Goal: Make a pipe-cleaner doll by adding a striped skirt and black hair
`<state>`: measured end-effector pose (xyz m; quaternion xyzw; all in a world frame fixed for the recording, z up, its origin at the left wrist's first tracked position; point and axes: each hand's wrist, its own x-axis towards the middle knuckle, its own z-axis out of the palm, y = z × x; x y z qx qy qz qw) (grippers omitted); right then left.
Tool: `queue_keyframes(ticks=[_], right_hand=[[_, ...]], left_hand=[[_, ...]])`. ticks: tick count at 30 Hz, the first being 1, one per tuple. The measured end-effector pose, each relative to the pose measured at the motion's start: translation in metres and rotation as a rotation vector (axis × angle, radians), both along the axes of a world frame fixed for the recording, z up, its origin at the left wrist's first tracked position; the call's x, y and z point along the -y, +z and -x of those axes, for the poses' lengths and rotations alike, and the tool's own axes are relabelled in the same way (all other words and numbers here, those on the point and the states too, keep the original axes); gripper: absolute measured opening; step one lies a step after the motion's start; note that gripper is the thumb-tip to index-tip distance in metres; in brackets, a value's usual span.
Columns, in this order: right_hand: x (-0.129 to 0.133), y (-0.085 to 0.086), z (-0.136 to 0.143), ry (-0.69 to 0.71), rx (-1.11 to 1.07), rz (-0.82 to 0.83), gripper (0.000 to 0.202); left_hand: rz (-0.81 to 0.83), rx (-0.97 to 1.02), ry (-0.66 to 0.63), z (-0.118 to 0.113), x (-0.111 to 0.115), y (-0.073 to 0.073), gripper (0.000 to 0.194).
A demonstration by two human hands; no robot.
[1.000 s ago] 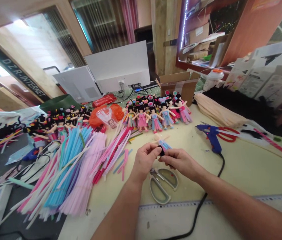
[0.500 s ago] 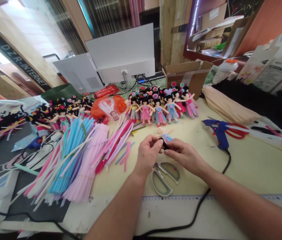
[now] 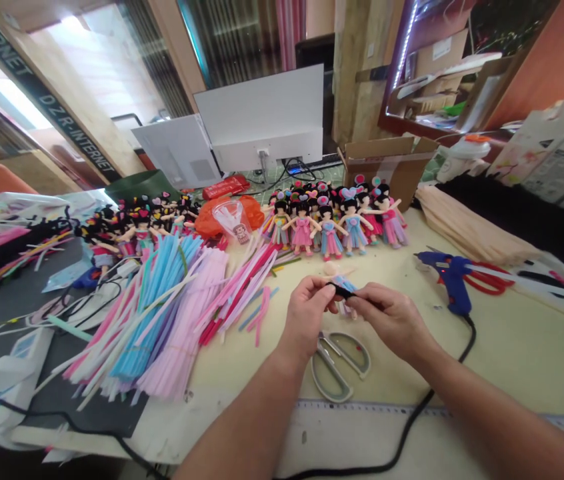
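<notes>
Between my hands stretches a short piece of black pipe cleaner [image 3: 342,291]. My left hand [image 3: 311,303] pinches its left end, and the fingers of my right hand [image 3: 387,310] close on its right end. Just behind them a partly made doll [image 3: 345,281] with a pale head and blue skirt lies on the table, half covered by my fingers. Grey-handled scissors [image 3: 342,367] rest below my hands, their blades hidden under the left one.
A blue glue gun [image 3: 452,277] with a black cord lies at right beside red-handled scissors [image 3: 492,280]. Finished dolls [image 3: 332,230] stand at the back. Bundles of pipe cleaners [image 3: 162,300] spread across the left. A ruler strip [image 3: 387,409] runs along the front.
My hands have drawn slightly apart, and more of the black pipe cleaner shows between them. The whole view has shifted, so things appear a little lower and further right.
</notes>
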<state>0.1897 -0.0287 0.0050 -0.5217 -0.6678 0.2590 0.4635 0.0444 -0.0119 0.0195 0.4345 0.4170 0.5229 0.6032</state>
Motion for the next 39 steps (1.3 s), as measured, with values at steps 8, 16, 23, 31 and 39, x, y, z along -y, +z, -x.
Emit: queue_keyframes(ticks=[8,16,23,31,39], right_hand=[[-0.001,0.003,0.0,0.077,-0.126,0.219,0.042],[-0.002,0.001,0.003,0.104,-0.21,0.364,0.057],[-0.003,0.001,0.003,0.131,-0.234,0.42,0.059],[-0.003,-0.001,-0.002,0.131,-0.355,0.413,0.056],[0.002,0.0,0.004,0.235,-0.244,0.485,0.05]], left_hand=[[0.076,0.095,0.059,0.003,-0.004,-0.001,0.021],[0.035,-0.051,-0.058,0.002,-0.003,-0.003,0.024],[0.024,-0.132,-0.071,0.005,-0.008,-0.007,0.017],[0.053,-0.068,-0.062,0.007,-0.01,-0.004,0.018],[0.073,0.038,-0.103,0.011,-0.011,-0.004,0.021]])
